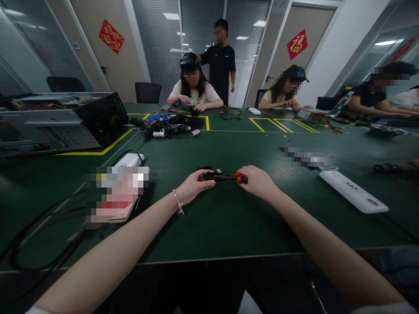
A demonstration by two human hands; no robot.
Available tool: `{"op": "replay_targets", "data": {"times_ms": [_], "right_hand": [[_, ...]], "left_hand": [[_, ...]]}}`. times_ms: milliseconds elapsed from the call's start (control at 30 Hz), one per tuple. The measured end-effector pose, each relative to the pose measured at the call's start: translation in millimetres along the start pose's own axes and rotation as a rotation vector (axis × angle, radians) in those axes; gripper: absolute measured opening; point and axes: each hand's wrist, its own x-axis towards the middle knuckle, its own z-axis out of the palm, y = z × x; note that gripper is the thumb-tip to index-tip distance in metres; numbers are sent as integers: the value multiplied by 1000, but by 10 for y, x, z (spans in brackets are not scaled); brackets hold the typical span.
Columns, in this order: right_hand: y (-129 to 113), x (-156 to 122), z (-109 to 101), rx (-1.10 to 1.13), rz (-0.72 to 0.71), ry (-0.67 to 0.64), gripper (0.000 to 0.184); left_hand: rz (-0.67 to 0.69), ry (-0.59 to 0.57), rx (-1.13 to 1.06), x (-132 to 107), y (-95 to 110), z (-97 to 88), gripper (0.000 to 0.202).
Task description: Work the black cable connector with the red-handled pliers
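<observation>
Over the near middle of the green table (209,226), both of my hands meet at a small dark assembly. My left hand (191,186), with a bracelet at the wrist, pinches a small black part (209,176) between thumb and fingers. My right hand (258,182) is closed on the red-and-black handle of a slim tool (241,178). Its dark shaft points left and reaches the black part; whether they touch, I cannot tell. Just behind my left fingers shows another dark piece (204,168), partly hidden.
An opened computer case (65,122) lies at the left. A phone-like slab (121,196) and black cables are near my left forearm. A white power bank (353,192) lies right. A drill (149,130) and tools sit farther back. Several people are around the table.
</observation>
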Motion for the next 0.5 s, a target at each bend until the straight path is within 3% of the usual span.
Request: {"op": "replay_targets", "data": {"times_ms": [500], "right_hand": [[-13, -4, -74, -106, -53, 65, 22]], "left_hand": [[36, -67, 23, 76, -82, -80, 42]]}}
